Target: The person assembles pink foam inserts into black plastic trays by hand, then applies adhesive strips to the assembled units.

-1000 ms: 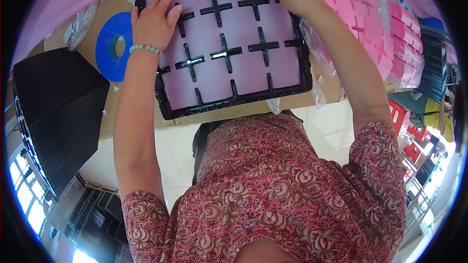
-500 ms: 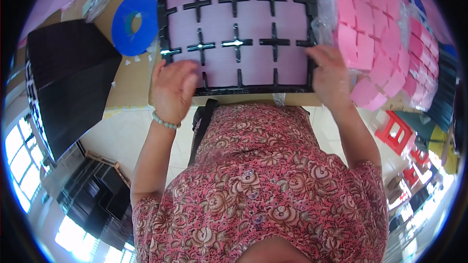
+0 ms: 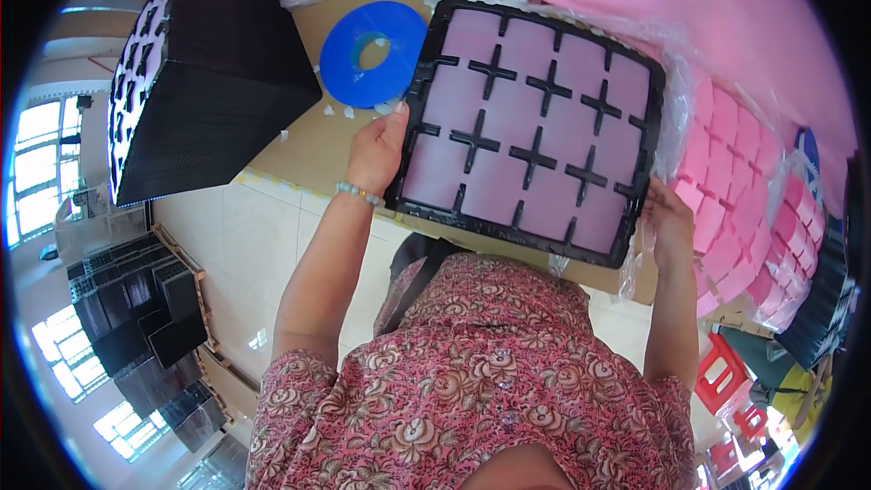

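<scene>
A black plastic tray [image 3: 531, 234] with cross-shaped dividers lies tilted in front of me, its compartments filled by pale pink-purple foam pieces [image 3: 517, 118]. My left hand [image 3: 378, 156] grips the tray's left edge, thumb up on the rim. At the lower right edge my right hand [image 3: 669, 218] holds the other side, with its fingers partly hidden by the rim. Left of the tray lies a flat blue disc-shaped roll [image 3: 349, 59] with a hole in its middle.
A tall black stack of trays [image 3: 231, 73] stands at the table's left. Brighter pink foam blocks [image 3: 726, 163] in clear plastic lie to the right. Pink cloth [image 3: 726, 18] covers the far side. Below are a red stool [image 3: 721, 372] and black stacks on a pallet [image 3: 136, 308].
Both hands, apart from firm hold before, now grip the tray's two sides. The tray has turned clockwise. My view has shifted, so the stack and blue roll appear farther right.
</scene>
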Motion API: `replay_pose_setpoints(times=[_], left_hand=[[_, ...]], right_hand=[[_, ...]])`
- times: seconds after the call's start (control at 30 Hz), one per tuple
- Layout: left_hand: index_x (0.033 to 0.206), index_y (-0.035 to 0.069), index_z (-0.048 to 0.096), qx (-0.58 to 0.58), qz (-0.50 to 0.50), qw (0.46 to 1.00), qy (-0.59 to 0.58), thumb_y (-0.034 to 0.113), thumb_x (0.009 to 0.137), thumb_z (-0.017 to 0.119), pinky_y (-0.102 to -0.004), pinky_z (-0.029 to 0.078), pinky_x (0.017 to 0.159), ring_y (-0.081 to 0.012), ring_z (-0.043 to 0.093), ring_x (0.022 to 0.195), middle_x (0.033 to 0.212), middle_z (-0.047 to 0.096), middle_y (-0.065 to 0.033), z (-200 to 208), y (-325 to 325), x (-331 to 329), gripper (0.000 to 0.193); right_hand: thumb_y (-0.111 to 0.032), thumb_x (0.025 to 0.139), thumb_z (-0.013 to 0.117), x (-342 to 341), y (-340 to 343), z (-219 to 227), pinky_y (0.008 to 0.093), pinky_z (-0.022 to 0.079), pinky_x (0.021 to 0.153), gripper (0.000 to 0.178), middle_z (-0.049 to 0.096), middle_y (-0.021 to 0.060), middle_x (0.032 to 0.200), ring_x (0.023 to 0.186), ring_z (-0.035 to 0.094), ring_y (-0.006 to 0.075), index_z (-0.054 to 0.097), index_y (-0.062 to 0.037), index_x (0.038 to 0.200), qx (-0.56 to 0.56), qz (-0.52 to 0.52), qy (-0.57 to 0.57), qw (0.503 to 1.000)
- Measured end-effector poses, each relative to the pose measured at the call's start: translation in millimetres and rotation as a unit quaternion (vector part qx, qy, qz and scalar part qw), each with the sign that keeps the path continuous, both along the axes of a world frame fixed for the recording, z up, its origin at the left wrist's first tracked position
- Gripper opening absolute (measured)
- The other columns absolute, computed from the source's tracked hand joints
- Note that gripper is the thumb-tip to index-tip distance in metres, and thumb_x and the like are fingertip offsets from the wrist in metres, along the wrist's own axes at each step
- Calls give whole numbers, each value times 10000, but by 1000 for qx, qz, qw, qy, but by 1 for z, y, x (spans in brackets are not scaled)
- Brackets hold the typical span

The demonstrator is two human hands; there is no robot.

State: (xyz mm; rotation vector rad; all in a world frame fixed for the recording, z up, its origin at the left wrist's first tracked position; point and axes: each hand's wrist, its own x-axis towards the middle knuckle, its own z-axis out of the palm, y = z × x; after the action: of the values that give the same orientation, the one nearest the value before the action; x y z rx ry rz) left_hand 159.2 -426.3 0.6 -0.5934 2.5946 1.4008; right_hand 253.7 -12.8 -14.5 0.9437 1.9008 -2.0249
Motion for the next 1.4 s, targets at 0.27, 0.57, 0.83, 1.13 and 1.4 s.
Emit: replay_pose_setpoints(times=[0.27,0.57,0.83,1.13,1.4], left_hand=[[1249,-70,546,190,-78,972,117,373,1042,319,-264,407,918,-101,539,1011,1082,626,-62,101,-22,32,539],[1279,-51,531,231,-24,955,186,581,991,238,-331,344,1052,-173,528,1140,1208,609,-93,251,-231,48,754],[1180,-19,617,164,141,971,105,761,858,367,-315,433,945,-166,526,1032,1087,614,-82,265,-411,11,881],[1328,-58,431,198,121,969,80,708,909,313,-295,542,808,-175,653,914,1080,643,-133,241,-445,-1,881],[1365,-61,401,200,74,972,102,692,923,298,-261,507,847,-173,634,977,1171,621,-136,229,-452,9,879]], right_hand=[[-81,768,542,54,-21,68,376,320,1069,872,455,267,1362,1233,481,293,91,-27,1512,-82,-63,243,964],[-210,772,665,-67,-203,186,402,254,1115,1026,402,310,1393,1309,413,359,-31,7,1494,-117,141,464,867],[-105,729,542,-257,-391,184,345,401,1005,894,494,238,1335,1170,530,288,89,44,1486,-167,362,453,798],[139,675,435,-294,-453,201,253,495,792,1063,320,273,1471,1104,580,218,-241,-82,1464,-238,456,356,780],[122,697,465,-290,-459,200,239,472,654,1009,250,238,1525,1003,597,201,-147,-28,1485,-86,505,375,772]])
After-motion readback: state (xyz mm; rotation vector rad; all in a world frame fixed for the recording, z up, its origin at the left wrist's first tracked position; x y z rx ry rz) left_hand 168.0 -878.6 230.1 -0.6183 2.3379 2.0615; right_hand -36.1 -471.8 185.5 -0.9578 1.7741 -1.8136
